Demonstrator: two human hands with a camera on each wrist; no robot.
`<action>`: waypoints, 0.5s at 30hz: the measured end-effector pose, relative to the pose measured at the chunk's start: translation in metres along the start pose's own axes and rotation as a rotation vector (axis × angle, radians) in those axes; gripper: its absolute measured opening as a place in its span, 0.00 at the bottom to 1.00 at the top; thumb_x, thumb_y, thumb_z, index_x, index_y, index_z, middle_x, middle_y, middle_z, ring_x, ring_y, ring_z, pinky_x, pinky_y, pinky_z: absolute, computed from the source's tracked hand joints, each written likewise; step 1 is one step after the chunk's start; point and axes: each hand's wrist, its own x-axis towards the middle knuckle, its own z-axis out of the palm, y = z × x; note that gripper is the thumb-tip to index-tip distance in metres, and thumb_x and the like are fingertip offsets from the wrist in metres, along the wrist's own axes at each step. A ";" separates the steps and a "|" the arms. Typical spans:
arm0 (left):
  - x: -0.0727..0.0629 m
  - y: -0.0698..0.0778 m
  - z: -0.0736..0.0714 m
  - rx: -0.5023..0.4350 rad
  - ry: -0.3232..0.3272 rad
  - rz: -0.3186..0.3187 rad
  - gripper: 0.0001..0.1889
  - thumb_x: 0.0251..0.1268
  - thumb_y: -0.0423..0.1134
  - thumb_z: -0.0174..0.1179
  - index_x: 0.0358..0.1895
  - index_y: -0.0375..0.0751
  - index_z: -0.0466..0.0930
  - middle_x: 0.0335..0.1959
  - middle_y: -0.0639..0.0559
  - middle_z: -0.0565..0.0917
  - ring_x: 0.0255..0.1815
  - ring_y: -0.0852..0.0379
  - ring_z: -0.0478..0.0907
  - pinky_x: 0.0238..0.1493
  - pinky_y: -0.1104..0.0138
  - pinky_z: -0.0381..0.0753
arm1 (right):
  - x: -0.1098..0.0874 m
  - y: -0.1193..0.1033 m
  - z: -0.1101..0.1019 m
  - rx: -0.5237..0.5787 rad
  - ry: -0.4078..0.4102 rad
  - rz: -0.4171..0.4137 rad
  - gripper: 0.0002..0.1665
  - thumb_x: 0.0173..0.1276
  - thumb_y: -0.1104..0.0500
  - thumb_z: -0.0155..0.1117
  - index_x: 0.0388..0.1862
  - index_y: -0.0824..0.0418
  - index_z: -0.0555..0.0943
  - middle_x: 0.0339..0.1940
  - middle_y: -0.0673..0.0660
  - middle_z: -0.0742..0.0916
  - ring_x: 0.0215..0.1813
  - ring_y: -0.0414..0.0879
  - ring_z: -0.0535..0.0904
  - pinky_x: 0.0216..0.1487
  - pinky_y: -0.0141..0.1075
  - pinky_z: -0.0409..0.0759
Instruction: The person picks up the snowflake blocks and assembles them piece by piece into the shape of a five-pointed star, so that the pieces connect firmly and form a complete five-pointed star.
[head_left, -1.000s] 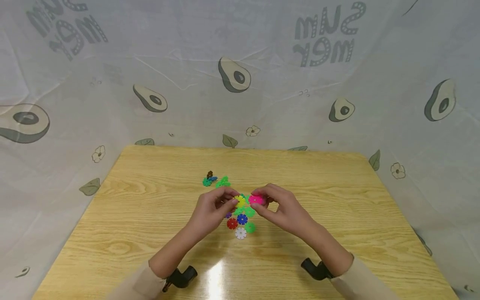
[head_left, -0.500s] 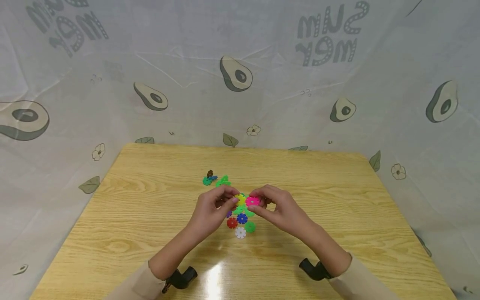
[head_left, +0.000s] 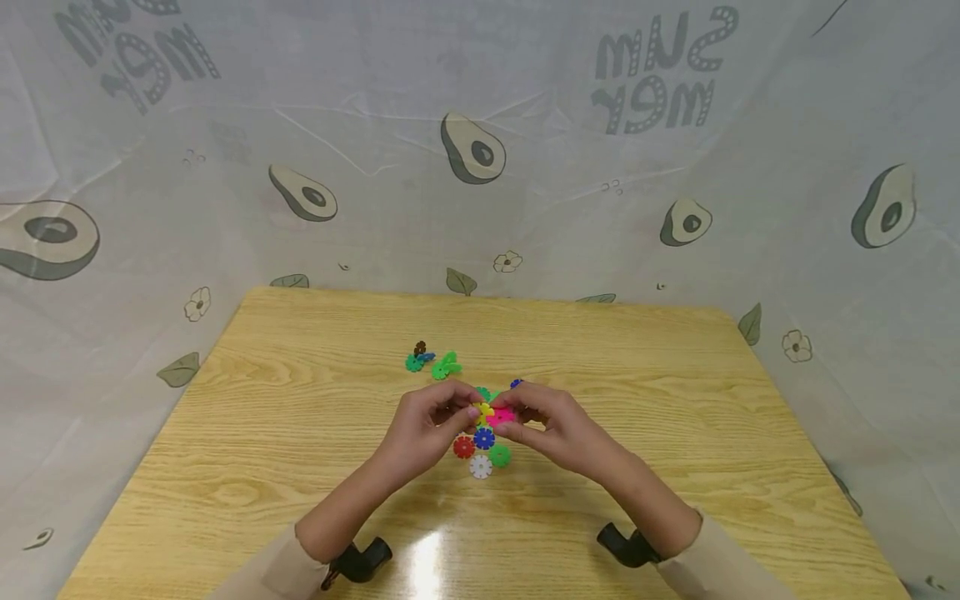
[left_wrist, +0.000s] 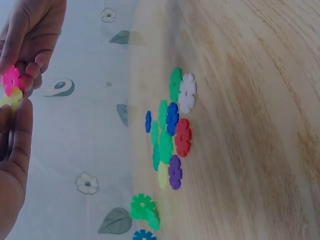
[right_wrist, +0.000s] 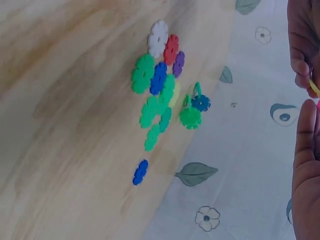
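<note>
In the head view my left hand [head_left: 427, 425] pinches a yellow notched plastic disc [head_left: 483, 411] between thumb and fingers. Opposite it, my right hand [head_left: 555, 423] pinches a pink notched disc [head_left: 501, 417]. The two discs meet edge to edge above the table; whether their slots interlock cannot be told. The left wrist view also has the pink disc [left_wrist: 11, 80] right against the yellow one [left_wrist: 14, 99]. Below the hands lie loose discs: red [head_left: 463, 447], blue [head_left: 483, 438], green [head_left: 500, 455] and white [head_left: 481, 467]. My hands partly hide others.
Farther back on the wooden table [head_left: 637, 358] sit a joined green piece [head_left: 446, 367] and a joined brown, teal and blue piece [head_left: 418, 360]. A purple disc [left_wrist: 175, 172] lies among the loose ones. A patterned cloth [head_left: 375, 225] surrounds the table.
My right hand has moved left, bringing the pink disc from apart to against the yellow one. Both hands have come slightly lower in the head view, uncovering the joined green piece.
</note>
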 end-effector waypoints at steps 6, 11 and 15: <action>0.006 0.000 0.001 0.101 0.021 0.001 0.07 0.76 0.31 0.62 0.51 0.36 0.85 0.36 0.43 0.88 0.35 0.55 0.87 0.39 0.70 0.89 | 0.002 -0.001 0.003 -0.019 0.052 0.054 0.12 0.74 0.59 0.70 0.54 0.59 0.86 0.47 0.53 0.90 0.44 0.37 0.84 0.49 0.32 0.88; 0.009 0.003 -0.003 0.209 0.016 0.022 0.05 0.74 0.32 0.64 0.48 0.39 0.87 0.39 0.48 0.89 0.37 0.59 0.85 0.42 0.70 0.88 | 0.005 -0.001 0.003 -0.027 0.071 0.086 0.14 0.72 0.58 0.72 0.55 0.58 0.86 0.49 0.52 0.91 0.45 0.38 0.85 0.50 0.34 0.89; 0.009 0.003 -0.007 0.242 0.028 0.038 0.03 0.73 0.33 0.66 0.43 0.41 0.89 0.39 0.50 0.88 0.37 0.61 0.84 0.43 0.70 0.88 | 0.007 0.000 0.002 -0.009 0.045 0.098 0.16 0.73 0.57 0.71 0.57 0.59 0.85 0.50 0.52 0.90 0.45 0.38 0.84 0.50 0.34 0.88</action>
